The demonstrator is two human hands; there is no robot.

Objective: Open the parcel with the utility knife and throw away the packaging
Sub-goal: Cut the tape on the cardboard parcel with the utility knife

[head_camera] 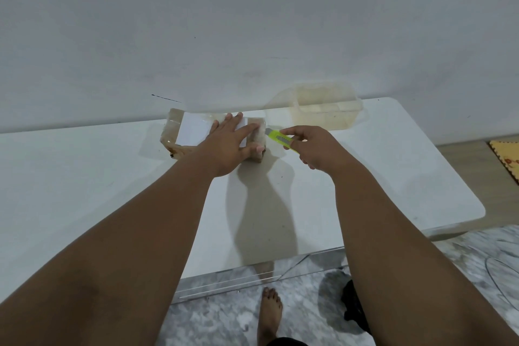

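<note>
While the pale wall fills the upper half, the white table stands against it and runs off the left edge; its rounded right corner is in view. Below the table's near edge is mottled grey marble floor, with a bare foot on it and a dark shape half hidden behind the right forearm — what it is cannot be made out. Both forearms enter from the bottom, cut off by the frame.

A translucent plastic container sits at the table's back edge, its contents unreadable. The parcel lies left of it, near the wall: brown, glossy with tape, a white label on top. The left hand covers the parcel's right half, fingers straight and pressed flat on top, thumb down at the near corner.

The right hand is just right of the parcel, fingers curled round a yellow-green utility knife. The knife's tip points at the parcel's right end — whether it touches, or the blade is out, cannot be told. A patterned mat is clipped by the right edge.
</note>
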